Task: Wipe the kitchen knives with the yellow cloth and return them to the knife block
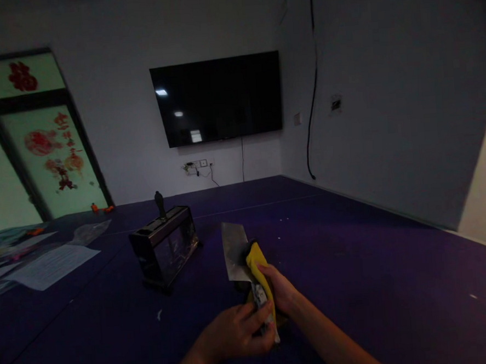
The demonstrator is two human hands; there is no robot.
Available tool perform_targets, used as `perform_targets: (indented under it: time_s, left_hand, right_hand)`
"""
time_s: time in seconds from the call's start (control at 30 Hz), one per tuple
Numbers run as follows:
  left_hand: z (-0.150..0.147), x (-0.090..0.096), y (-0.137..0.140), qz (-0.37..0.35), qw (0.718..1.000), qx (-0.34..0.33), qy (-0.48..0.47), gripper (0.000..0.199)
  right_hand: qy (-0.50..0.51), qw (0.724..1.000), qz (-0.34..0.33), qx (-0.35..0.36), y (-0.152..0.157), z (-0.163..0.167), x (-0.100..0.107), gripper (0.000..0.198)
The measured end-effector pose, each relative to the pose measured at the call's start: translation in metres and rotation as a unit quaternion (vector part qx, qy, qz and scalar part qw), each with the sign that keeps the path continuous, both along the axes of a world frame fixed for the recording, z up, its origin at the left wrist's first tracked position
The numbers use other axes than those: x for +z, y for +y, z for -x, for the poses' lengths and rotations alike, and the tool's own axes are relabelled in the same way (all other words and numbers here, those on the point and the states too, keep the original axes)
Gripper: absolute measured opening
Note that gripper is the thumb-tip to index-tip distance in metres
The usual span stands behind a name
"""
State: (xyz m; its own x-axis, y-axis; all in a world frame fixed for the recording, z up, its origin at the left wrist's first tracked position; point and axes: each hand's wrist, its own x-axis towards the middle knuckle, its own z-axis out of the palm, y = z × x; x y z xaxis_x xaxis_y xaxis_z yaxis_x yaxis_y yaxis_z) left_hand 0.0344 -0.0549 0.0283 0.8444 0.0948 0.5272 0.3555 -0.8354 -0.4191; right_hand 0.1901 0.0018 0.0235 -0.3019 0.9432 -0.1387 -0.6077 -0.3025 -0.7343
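Cleaver point(234, 251) held upright above the dark purple tabletop point(356, 285), broad grey blade pointing up and away, flat face turned toward the camera. Wrapped about the lower blade and handle by a yellow cloth point(258, 269), bunched against the blade's right edge and trailing down between the two hands. Was gripped low, at the handle end, with both hands meeting just below the blade.

Right hand point(281, 290) came in from the lower right, forearm stretched diagonally across the table, wrist bent slightly inward, fingers curled closed over the yellow cloth and pressing it against the knife. Left hand point(239, 330) came up from the bottom edge, back of the hand toward the camera, fingers and thumb pinched shut on the lower end of the handle and the cloth's patterned end there. Touched each other at the fingertips, or nearly so; exact contact too dim to tell.

Just left of the grip and a little beyond it, stood a dark knife block point(165, 250) with a glossy front panel, one black handle point(160, 203) sticking up from its top. Farther left, well apart from the hands, lay white papers point(52, 265) and a clear plastic sheet. Beyond the grip, on the far wall, hung a black television point(219, 98), with a socket and cables under it. Far left, a glass door point(39, 156) with red paper decorations.
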Motion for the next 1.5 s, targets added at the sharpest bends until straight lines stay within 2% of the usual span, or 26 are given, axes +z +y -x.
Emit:
perform_targets:
  time_s: [0.03, 0.1, 0.13, 0.2, 0.27, 0.33, 0.37, 0.4, 0.47, 0.5, 0.53, 0.57, 0.6, 0.77, 0.87, 1.03, 1.13, 1.3, 1.4, 1.5]
  left_hand:
    - [0.0, -0.003, 0.001, 0.034, 0.999, -0.004, -0.001, 0.03]
    - [0.0, -0.009, 0.001, 0.151, 0.988, -0.015, -0.038, 0.039]
    - [-0.002, -0.011, 0.0, 0.225, 0.971, -0.018, -0.081, 0.044]
    - [-0.006, -0.016, -0.005, 0.36, 0.911, -0.02, -0.201, 0.053]
    - [-0.013, -0.019, -0.011, 0.444, 0.836, -0.019, -0.323, 0.052]
    - [-0.023, -0.021, -0.014, 0.488, 0.758, -0.022, -0.432, 0.04]
    - [-0.028, -0.021, -0.014, 0.509, 0.711, -0.022, -0.485, 0.032]
    - [-0.032, -0.02, -0.013, 0.535, 0.653, -0.019, -0.536, 0.025]
    - [-0.041, -0.018, -0.008, 0.598, 0.519, -0.004, -0.611, 0.019]
    - [-0.043, -0.017, -0.005, 0.633, 0.457, 0.003, -0.625, 0.023]
    - [-0.045, -0.016, -0.002, 0.665, 0.409, 0.004, -0.625, 0.031]
    - [-0.045, -0.016, 0.002, 0.694, 0.377, 0.001, -0.613, 0.039]
    - [-0.044, -0.016, 0.004, 0.719, 0.365, -0.007, -0.592, 0.045]
    - [-0.028, -0.02, 0.014, 0.8, 0.387, -0.042, -0.457, 0.05]
    - [-0.022, -0.024, 0.014, 0.809, 0.389, -0.046, -0.439, 0.05]
    - [-0.026, -0.026, 0.01, 0.79, 0.415, -0.049, -0.449, 0.045]
    - [-0.028, -0.024, 0.008, 0.768, 0.429, -0.051, -0.474, 0.042]
    - [-0.026, -0.02, 0.008, 0.759, 0.426, -0.035, -0.492, 0.042]
    - [-0.025, -0.02, 0.009, 0.754, 0.432, -0.019, -0.493, 0.043]
    - [-0.025, -0.021, 0.01, 0.757, 0.431, -0.008, -0.492, 0.046]
  right_hand:
    - [-0.002, 1.0, -0.002, -0.017, 0.001, 0.001, 0.0, 0.021]
    - [-0.001, 0.999, -0.01, -0.048, 0.003, 0.001, 0.0, 0.02]
    - [0.0, 0.998, -0.015, -0.062, 0.004, 0.002, 0.0, 0.021]
    - [0.003, 0.996, -0.026, -0.085, 0.007, 0.003, 0.001, 0.021]
    - [0.0, 0.994, -0.034, -0.102, 0.008, 0.004, 0.003, 0.023]
    - [-0.006, 0.992, -0.038, -0.117, 0.008, 0.004, 0.004, 0.025]
    - [-0.01, 0.992, -0.04, -0.123, 0.008, 0.004, 0.005, 0.027]
    - [-0.013, 0.991, -0.043, -0.129, 0.007, 0.004, 0.006, 0.029]
    - [-0.017, 0.989, -0.053, -0.136, 0.006, 0.002, 0.008, 0.033]
    - [-0.018, 0.988, -0.06, -0.138, 0.005, 0.002, 0.009, 0.035]
    - [-0.021, 0.988, -0.068, -0.138, 0.004, 0.002, 0.01, 0.037]
    - [-0.024, 0.987, -0.077, -0.136, 0.002, 0.002, 0.01, 0.037]
    - [-0.028, 0.987, -0.085, -0.133, 0.001, 0.003, 0.011, 0.038]
    - [-0.053, 0.986, -0.113, -0.111, -0.004, 0.009, 0.009, 0.041]
    - [-0.067, 0.986, -0.111, -0.106, -0.003, 0.009, 0.006, 0.042]
    - [-0.012, 0.999, -0.021, -0.043, 0.003, -0.003, 0.011, 0.056]
    - [0.048, 0.996, -0.01, -0.077, 0.006, -0.016, 0.021, 0.052]
    - [0.083, 0.984, -0.041, -0.154, 0.012, -0.034, 0.034, 0.045]
    - [0.091, 0.967, -0.076, -0.223, 0.017, -0.041, 0.036, 0.042]
    - [0.07, 0.961, -0.12, -0.241, 0.02, -0.048, 0.035, 0.04]
